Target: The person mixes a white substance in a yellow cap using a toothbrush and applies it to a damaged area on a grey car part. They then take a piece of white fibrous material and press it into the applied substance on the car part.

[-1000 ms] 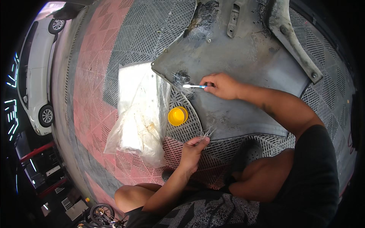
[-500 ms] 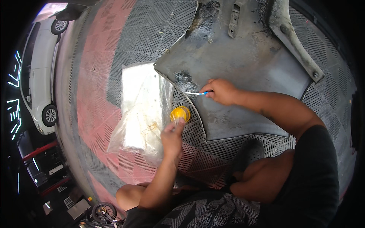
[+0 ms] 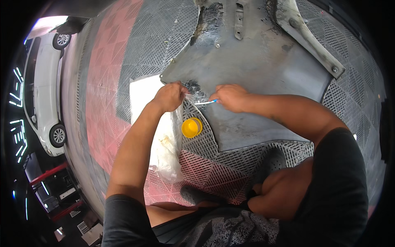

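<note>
My left hand [image 3: 169, 97] reaches over a white sheet [image 3: 142, 92] and pinches the edge of its clear plastic bag [image 3: 169, 166], pulling it up beside the panel's left edge. In my right hand [image 3: 232, 97] is a toothbrush [image 3: 206, 102] with a white head and a blue grip. Its head points left, close to the gathered plastic and a dark, frayed patch [image 3: 193, 85] on the grey car body panel [image 3: 247, 123]. Whether the bristles touch the plastic is too small to tell. A yellow cup [image 3: 191, 128] stands on the floor mat below my hands.
The panel lies on grey and red slatted floor tiles [image 3: 205, 175]. A metal bracket [image 3: 312, 45] runs along its right side. My shoes [image 3: 273, 160] rest near the panel's lower edge. A white car [image 3: 44, 88] is parked at the far left.
My left hand has left the yellow cup and moved up to the plastic bag's edge, taking hold of it. The bag's lower part has drawn in. My right hand still holds the toothbrush.
</note>
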